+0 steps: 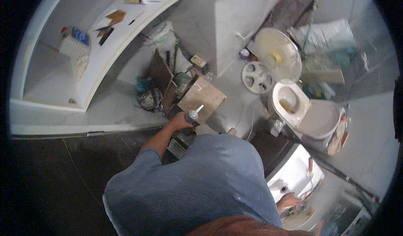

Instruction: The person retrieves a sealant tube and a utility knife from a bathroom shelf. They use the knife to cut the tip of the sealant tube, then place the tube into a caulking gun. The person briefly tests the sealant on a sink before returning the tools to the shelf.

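My left hand [180, 121] is closed around a dark grey sealant tube [192, 116] whose white pointed nozzle tilts up to the right. Just beyond it lies a square, stained tan board [203, 98]. At the lower right, my right hand [289, 200] is at the near edge of a white washbasin [289, 173], next to small cluttered items [296, 211]. Its fingers are blurred, and whether they hold anything cannot be made out. A red-handled tool [310, 165] lies on the basin's far side.
A toilet [289, 101] with its lid raised stands at the right, beside a fan [277, 55] and a pale spoked disc [257, 77]. Bags, boards and a bucket [149, 99] crowd the floor ahead. A white curved shelf [126, 28] at the upper left holds a jug [74, 42].
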Available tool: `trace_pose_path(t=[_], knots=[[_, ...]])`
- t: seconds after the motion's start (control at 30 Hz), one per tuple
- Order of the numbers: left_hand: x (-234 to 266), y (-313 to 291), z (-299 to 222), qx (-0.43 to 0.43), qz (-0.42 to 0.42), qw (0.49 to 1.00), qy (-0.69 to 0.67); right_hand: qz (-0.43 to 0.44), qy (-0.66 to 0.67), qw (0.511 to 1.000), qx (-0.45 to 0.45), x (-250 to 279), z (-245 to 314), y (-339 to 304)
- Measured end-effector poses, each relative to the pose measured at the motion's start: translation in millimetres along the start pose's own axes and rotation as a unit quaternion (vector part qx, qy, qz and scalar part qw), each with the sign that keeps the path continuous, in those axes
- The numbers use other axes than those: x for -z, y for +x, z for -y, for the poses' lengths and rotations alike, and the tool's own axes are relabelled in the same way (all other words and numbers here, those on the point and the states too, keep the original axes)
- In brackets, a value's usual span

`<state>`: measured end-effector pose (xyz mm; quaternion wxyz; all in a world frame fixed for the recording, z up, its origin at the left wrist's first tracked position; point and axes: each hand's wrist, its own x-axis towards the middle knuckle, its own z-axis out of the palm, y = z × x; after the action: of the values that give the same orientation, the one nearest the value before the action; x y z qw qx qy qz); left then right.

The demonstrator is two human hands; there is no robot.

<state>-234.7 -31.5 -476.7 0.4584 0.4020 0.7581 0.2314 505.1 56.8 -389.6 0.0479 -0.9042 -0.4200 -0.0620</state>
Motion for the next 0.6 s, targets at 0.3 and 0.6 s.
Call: trace_pose_path(t=[0.3,0.6], knots=[[87,-29,-67,-0.096,-0.104,0.986,-0.087,0.4,0.654,0.638,0.064,155,244,50],[205,-93,-163,-0.217,-0.069,0.953,-0.199,0.527,0.309,0.731,0.306,81,392,-146]])
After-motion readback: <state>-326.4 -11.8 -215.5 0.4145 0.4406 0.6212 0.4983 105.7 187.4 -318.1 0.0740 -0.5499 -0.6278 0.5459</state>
